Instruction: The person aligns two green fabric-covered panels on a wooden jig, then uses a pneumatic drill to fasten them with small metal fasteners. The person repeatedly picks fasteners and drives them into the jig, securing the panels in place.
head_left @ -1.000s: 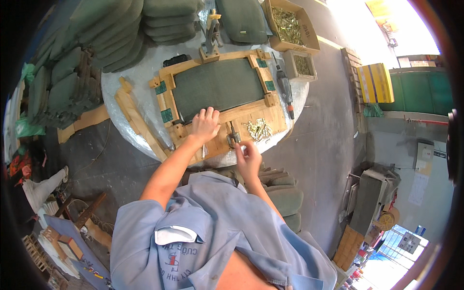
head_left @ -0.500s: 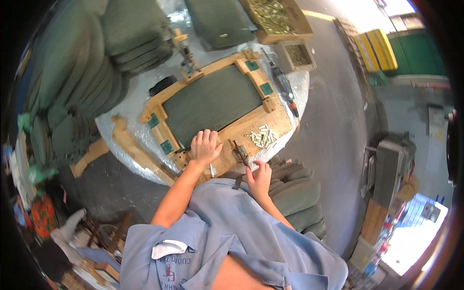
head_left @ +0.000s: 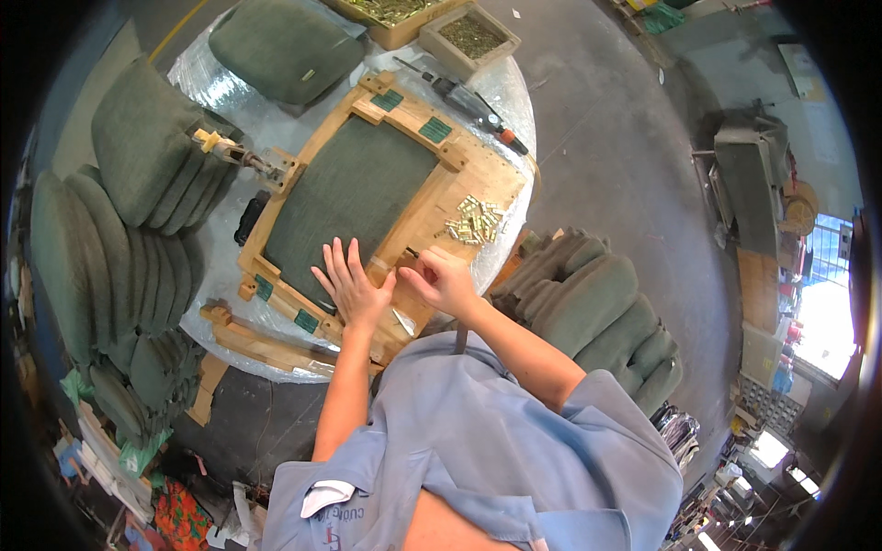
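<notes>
A dark green fabric-covered pad (head_left: 358,179) lies in a wooden jig frame (head_left: 317,138) on the table. My left hand (head_left: 356,286) is open, fingers spread flat over the near edge of the pad and the frame's rail. Beside it, my right hand (head_left: 443,280) is closed, its fingers curled round a small metal toggle clamp (head_left: 412,252) on the jig's near side; most of this clamp is hidden. Another toggle clamp (head_left: 262,165), with a yellow part, stands at the frame's far left. Small brass-coloured metal pieces (head_left: 476,220) lie piled on the board right of my right hand.
A corded-looking power driver (head_left: 473,106) lies at the table's right edge. Behind it stand a cardboard box (head_left: 404,32) and a wooden box (head_left: 469,41) of small pieces. Stacked green pads (head_left: 119,257) rise at left; more pads (head_left: 588,303) are at lower right.
The view has turned, shifting the table leftward. My right hand has moved forward from the clamp's handle end and now covers the clamp. My left hand's fingers have spread over the pad's edge.
</notes>
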Demonstrator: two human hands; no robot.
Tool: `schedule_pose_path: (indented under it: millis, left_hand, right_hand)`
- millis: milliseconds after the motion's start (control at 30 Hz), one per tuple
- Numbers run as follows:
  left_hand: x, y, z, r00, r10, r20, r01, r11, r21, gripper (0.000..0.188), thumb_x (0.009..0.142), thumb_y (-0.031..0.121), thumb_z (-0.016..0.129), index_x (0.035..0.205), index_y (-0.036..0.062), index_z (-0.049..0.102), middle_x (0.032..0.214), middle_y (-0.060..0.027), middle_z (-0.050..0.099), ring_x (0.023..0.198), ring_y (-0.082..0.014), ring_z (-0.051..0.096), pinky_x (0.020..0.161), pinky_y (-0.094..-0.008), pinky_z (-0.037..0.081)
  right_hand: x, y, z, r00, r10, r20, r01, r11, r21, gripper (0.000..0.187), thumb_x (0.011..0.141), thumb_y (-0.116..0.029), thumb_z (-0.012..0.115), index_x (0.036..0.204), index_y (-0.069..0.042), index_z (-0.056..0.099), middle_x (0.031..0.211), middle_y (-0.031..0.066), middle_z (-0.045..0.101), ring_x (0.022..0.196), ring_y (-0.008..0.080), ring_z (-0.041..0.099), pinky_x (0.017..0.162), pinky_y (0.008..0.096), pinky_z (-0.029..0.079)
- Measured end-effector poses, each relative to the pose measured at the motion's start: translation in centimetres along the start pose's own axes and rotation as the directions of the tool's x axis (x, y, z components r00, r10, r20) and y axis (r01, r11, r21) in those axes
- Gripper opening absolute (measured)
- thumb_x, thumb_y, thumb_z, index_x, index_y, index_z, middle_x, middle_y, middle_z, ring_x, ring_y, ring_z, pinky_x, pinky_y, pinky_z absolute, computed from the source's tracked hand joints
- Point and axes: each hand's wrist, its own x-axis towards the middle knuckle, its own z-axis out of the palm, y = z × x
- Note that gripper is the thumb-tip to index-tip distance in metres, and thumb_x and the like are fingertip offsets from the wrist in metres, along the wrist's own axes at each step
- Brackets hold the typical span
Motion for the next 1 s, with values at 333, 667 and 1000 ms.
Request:
schedule_pose_path:
  millis: [333,667,1000]
  left_hand:
    - [-0.6,0.3,1.6,1.0,-0.018,0.018,0.018,1.0,0.021,0.109,0.076,0.041,0.088,0.164,0.0101,0.032,0.172,-0.0181,0.026,0.163,-0.0416,0.016,0.125,-0.0758,0.001]
    - [-0.1,-0.1,2.1,0.998,0.068,0.005,-0.068,0.997,0.023,0.108,0.077,0.042,0.089,0.163,0.008,0.033,0.172,-0.0226,0.024,0.162,-0.0435,0.017,0.124,-0.0762,0.004]
    - [-2.0,-1.3,2.0,0.999,0.007,-0.053,-0.006,1.0,0.021,0.11,0.075,0.049,0.088,0.163,0.0097,0.035,0.173,-0.02,0.026,0.161,-0.0454,0.017,0.12,-0.0813,0.007]
  right_hand:
    - [-0.1,1.3,1.8,0.994,0.106,0.033,-0.101,0.987,-0.125,0.043,0.095,-0.027,0.078,0.065,-0.005,0.055,0.063,0.0146,0.056,0.054,0.0337,0.054,0.052,0.0434,0.043]
    - [1.0,1.3,1.6,0.985,-0.015,-0.169,0.041,0.988,0.151,0.04,0.096,-0.01,0.078,0.068,-0.002,0.05,0.06,0.0139,0.049,0.051,0.0244,0.055,0.051,0.0401,0.04]
    - [-0.8,0.9,-0.2,0.985,0.026,0.168,-0.036,0.998,0.054,0.045,0.097,-0.016,0.078,0.068,-0.004,0.047,0.059,0.0135,0.044,0.05,0.0257,0.04,0.049,0.0388,0.034]
